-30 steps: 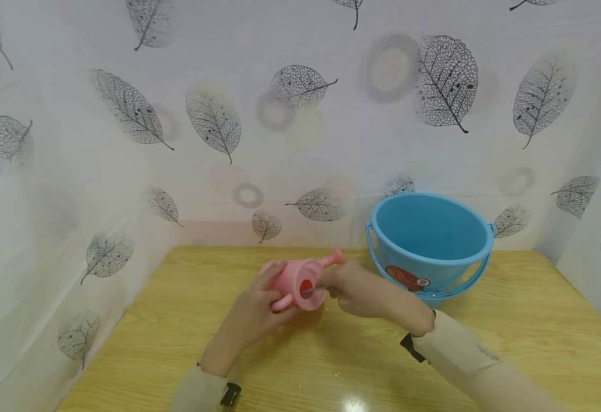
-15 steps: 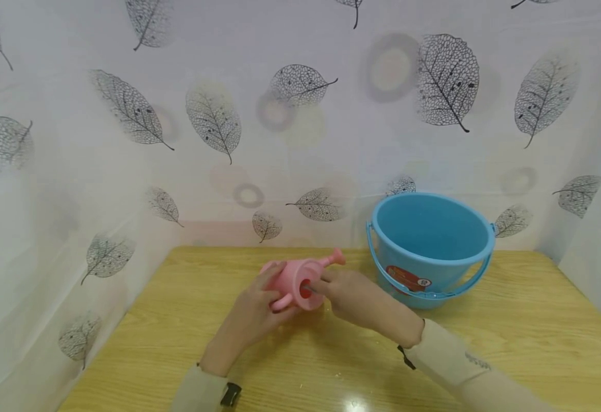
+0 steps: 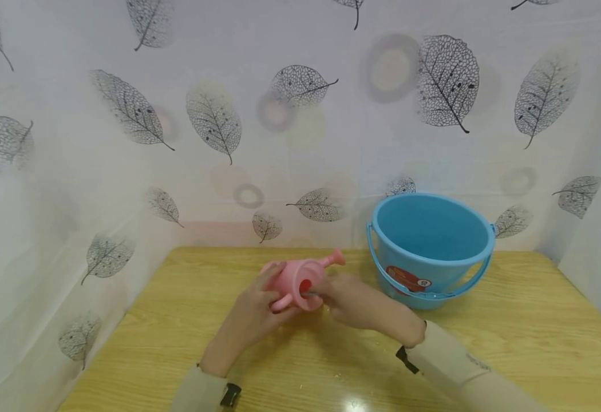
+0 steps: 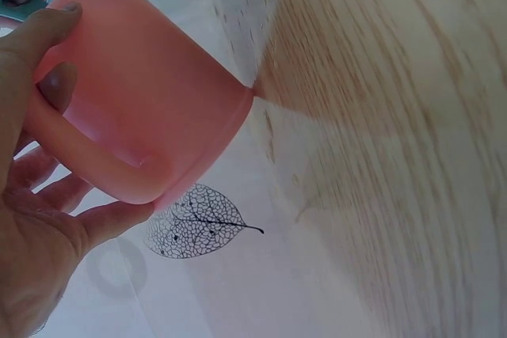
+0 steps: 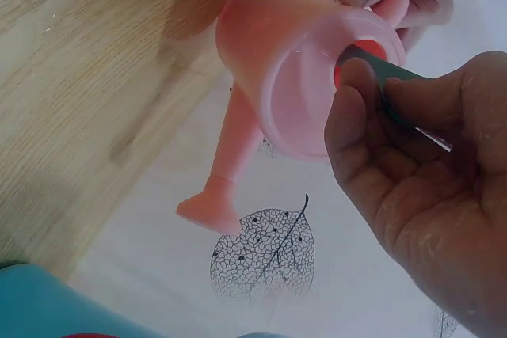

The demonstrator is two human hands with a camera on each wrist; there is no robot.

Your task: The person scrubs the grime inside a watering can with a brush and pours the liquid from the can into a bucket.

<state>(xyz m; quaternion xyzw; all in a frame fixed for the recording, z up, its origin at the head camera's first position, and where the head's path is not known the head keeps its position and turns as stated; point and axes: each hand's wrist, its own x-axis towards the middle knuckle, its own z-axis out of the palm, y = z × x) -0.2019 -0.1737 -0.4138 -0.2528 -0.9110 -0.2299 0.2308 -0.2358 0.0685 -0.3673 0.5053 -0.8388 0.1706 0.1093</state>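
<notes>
A pink toy watering can (image 3: 287,278) lies tilted on the table, its top opening toward me and its spout pointing to the back right. My left hand (image 3: 254,306) grips it around the handle (image 4: 95,156), with the thumb near the rim. My right hand (image 3: 357,300) pinches a thin, flat grey-green strip (image 5: 388,77) between thumb and fingers. One end of that strip reaches into the red-edged hole (image 5: 368,49) in the can's top; how far in it goes is hidden. Its exact kind cannot be told.
A blue bucket (image 3: 434,257) with a red label stands at the back right, close to my right forearm, its handle hanging at the front. Small droplets or specks lie on the wooden table (image 3: 202,274). Behind it hangs a white leaf-patterned cloth (image 3: 331,143).
My right hand has moved slightly left and down, bringing the strip further into the can's opening, then shifted a little. The left hand and watering can have stayed put.
</notes>
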